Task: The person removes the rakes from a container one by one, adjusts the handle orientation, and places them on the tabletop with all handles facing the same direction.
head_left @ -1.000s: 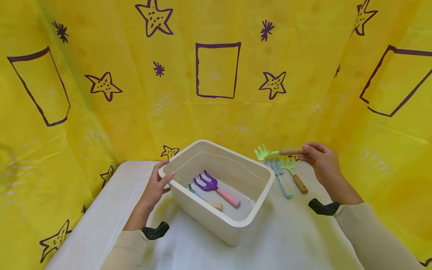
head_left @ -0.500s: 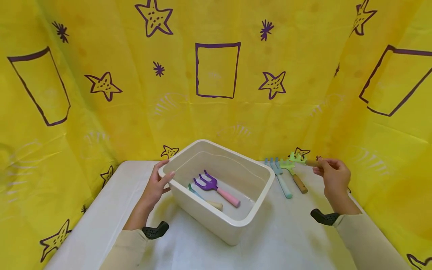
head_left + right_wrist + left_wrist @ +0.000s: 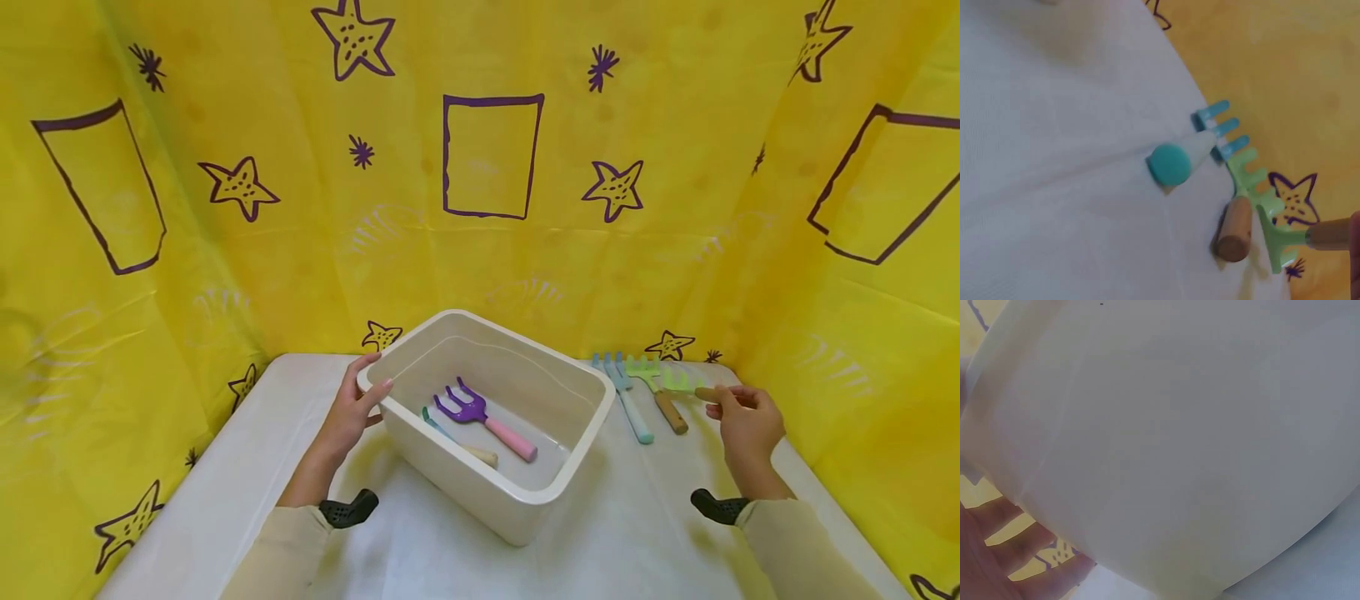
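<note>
My left hand holds the left end of a cream plastic bin, its thumb over the rim and its other fingers down the outside. In the bin lie a purple hand fork with a pink handle and a second tool with a pale handle, partly hidden by the wall. At the right, my right hand pinches the wooden handle of a light green hand rake. Left of it on the table are a blue hand fork and another green hand rake with a wooden handle.
The bin stands tilted across the middle of the white-covered table. A yellow curtain with purple drawings closes off the back and both sides, close behind the tools.
My right hand has moved right and down with the green hand rake, from above the other tools to beside them. The left hand and bin stay put; the view shifts slightly.
</note>
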Motion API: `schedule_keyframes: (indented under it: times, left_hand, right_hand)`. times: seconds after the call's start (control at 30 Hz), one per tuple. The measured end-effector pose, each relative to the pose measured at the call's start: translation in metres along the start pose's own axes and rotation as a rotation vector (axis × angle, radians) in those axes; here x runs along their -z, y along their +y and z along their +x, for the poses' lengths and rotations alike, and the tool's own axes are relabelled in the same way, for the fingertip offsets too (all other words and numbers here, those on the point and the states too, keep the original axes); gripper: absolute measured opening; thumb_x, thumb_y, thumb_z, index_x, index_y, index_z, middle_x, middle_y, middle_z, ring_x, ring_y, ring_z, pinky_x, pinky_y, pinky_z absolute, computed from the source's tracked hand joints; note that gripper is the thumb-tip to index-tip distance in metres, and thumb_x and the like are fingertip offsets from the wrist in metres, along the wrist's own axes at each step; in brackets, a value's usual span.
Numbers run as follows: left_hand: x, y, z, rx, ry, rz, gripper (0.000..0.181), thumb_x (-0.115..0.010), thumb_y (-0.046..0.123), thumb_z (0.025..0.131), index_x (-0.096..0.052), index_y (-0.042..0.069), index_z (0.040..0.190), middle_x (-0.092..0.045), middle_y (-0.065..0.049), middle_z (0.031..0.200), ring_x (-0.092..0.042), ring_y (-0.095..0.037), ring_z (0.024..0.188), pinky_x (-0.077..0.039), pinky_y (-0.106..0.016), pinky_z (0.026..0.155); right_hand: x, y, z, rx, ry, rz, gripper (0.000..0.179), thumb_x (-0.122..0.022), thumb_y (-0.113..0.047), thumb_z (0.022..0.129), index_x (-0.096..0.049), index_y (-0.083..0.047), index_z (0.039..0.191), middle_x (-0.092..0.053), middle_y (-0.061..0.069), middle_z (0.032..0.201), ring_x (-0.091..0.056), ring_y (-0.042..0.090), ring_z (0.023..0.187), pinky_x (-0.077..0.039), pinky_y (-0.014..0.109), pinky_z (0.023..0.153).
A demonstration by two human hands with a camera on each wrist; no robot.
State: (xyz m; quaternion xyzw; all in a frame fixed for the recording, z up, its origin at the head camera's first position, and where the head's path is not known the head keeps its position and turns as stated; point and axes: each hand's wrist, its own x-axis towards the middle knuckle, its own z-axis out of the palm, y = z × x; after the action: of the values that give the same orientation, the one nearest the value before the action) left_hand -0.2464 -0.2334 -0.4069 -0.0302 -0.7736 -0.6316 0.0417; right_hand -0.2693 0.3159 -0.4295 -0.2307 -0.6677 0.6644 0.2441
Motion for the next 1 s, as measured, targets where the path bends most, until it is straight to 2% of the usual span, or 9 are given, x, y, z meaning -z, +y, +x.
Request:
schedule_keyframes:
  times: [0.17,0.33,0.43,0.57,0.67,0.8,1.0]
  left_hand:
    - [0.001,0.001,-0.003,0.001,0.006,0.007,0.065,-0.057,0.038,0.097,-0.022,0.027,0.151,-0.03,-0.016,0.148,-0.045,-0.043,0.125,-0.04,-0.062,0.097]
    - [0.002,0.0,-0.003,-0.001,0.009,0.008,0.065,-0.057,0.038,0.098,-0.022,0.026,0.151,-0.029,-0.015,0.149,-0.045,-0.043,0.124,-0.04,-0.062,0.096]
    - [0.002,0.0,-0.002,-0.004,0.008,0.008,0.065,-0.057,0.037,0.098,-0.022,0.027,0.151,-0.028,-0.015,0.15,-0.045,-0.043,0.125,-0.041,-0.062,0.096]
    - [0.0,0.006,-0.003,0.004,-0.006,-0.001,0.065,-0.057,0.033,0.099,-0.021,0.024,0.152,-0.027,-0.017,0.15,-0.043,-0.045,0.126,-0.039,-0.063,0.097]
    - [0.0,0.007,-0.002,0.007,-0.004,-0.001,0.064,-0.057,0.033,0.098,-0.022,0.023,0.152,-0.029,-0.018,0.149,-0.044,-0.044,0.125,-0.04,-0.063,0.097]
    - [0.0,0.0,0.0,-0.009,0.009,0.008,0.064,-0.057,0.037,0.098,-0.023,0.025,0.151,-0.031,-0.017,0.147,-0.046,-0.043,0.123,-0.042,-0.062,0.095]
    - [-0.001,0.002,-0.001,-0.011,0.01,0.008,0.064,-0.057,0.036,0.098,-0.023,0.025,0.151,-0.03,-0.016,0.148,-0.045,-0.043,0.123,-0.041,-0.062,0.096]
  right_hand:
    - [0.002,0.016,0.003,0.018,0.012,-0.061,0.027,-0.071,-0.033,0.089,-0.056,-0.012,0.098,-0.052,0.003,0.088,-0.065,0.005,0.055,-0.053,0.016,0.057]
    - [0.005,0.034,0.011,0.068,0.006,-0.26,0.03,-0.069,-0.033,0.09,-0.056,-0.008,0.101,-0.054,0.003,0.087,-0.062,0.0,0.054,-0.05,0.014,0.053]
    - [0.01,0.044,0.015,0.097,-0.015,-0.405,0.031,-0.066,-0.029,0.093,-0.056,-0.002,0.105,-0.059,0.008,0.087,-0.059,-0.001,0.053,-0.048,0.017,0.049]
    - [0.018,0.052,0.016,0.136,-0.052,-0.579,0.029,-0.06,-0.023,0.095,-0.059,0.004,0.108,-0.062,0.021,0.093,-0.059,0.02,0.073,-0.044,0.029,0.06]
    - [0.022,0.056,0.016,0.171,-0.085,-0.653,0.03,-0.058,-0.021,0.096,-0.058,0.006,0.11,-0.061,0.026,0.1,-0.053,0.037,0.089,-0.039,0.038,0.066]
    - [0.026,0.062,0.018,0.206,-0.13,-0.707,0.032,-0.057,-0.019,0.096,-0.056,0.008,0.113,-0.06,0.028,0.102,-0.053,0.04,0.091,-0.04,0.041,0.069]
    - [0.029,0.065,0.019,0.228,-0.157,-0.734,0.03,-0.059,-0.017,0.096,-0.055,0.008,0.113,-0.06,0.027,0.099,-0.053,0.039,0.088,-0.039,0.041,0.068]
